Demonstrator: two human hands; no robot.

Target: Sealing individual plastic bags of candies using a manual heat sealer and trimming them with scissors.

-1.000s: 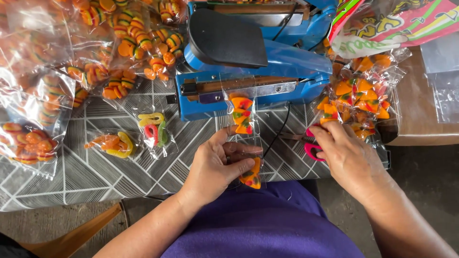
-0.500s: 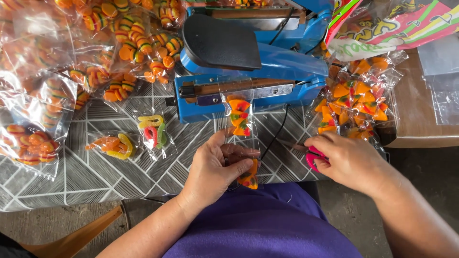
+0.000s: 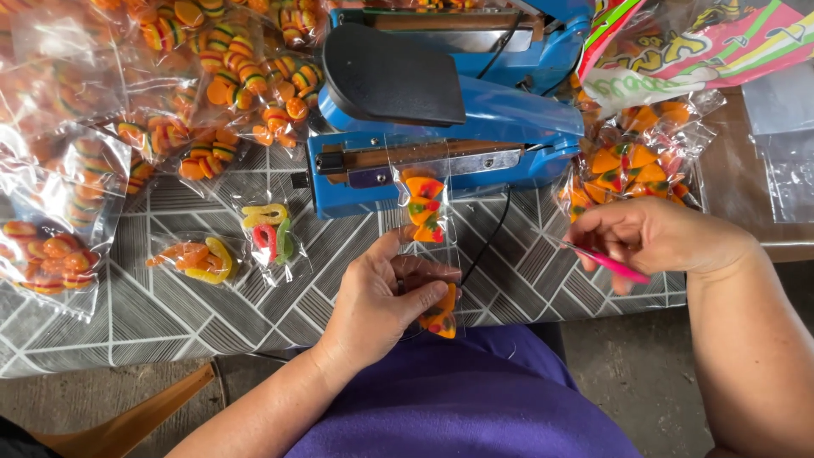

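Note:
My left hand (image 3: 383,298) pinches a narrow clear plastic strip bag (image 3: 426,222) filled with orange, triangle-shaped gummy candies. The strip's upper end lies across the jaw of a blue heat sealer (image 3: 441,127); its lower end hangs off the table edge below my fingers. My right hand (image 3: 657,237) hovers to the right, gripping a thin pink tool (image 3: 612,266) whose tip points left. Just beyond that hand sits an open clear bag of the same orange candies (image 3: 634,170).
Two small sealed packets of gummy worms (image 3: 267,231) (image 3: 193,259) lie on the grey patterned tablecloth (image 3: 212,314). Piles of bagged striped candies (image 3: 203,76) fill the left and back. A colourful large bag (image 3: 704,42) and clear empty bags (image 3: 784,136) sit at right. A black cord (image 3: 492,237) runs from the sealer.
My right hand has drawn back from the open candy bag toward the right with the pink tool. My left hand keeps its hold on the strip bag in the same place.

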